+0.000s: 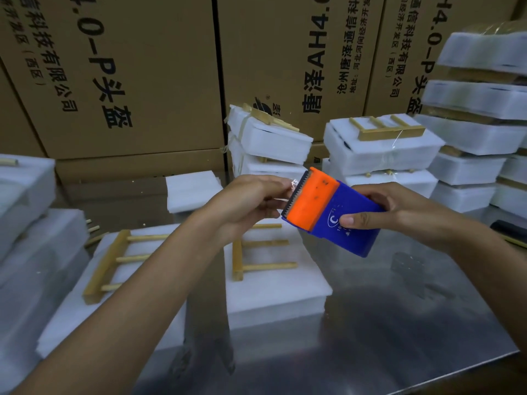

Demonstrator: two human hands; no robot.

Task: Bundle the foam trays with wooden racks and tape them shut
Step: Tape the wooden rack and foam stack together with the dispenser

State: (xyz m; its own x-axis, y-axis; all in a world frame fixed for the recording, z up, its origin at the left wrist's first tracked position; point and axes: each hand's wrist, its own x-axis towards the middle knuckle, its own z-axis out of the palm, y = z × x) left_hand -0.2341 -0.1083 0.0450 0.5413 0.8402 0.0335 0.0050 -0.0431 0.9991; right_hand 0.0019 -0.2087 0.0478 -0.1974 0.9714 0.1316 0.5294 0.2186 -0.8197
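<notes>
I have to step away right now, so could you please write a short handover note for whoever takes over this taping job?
Right hand grips the blue and orange tape dispenser above the metal table.
Left hand pinches the clear tape end at the cutter teeth.
Two foam stacks, near one and left one, each carry a wooden rack on top; no tape shows on them.
Done: taped bundles piled at the back and right.
Left: pull tape, wrap both stacks, cut.

Foam trays (278, 292) on steel table (399, 323)
</notes>
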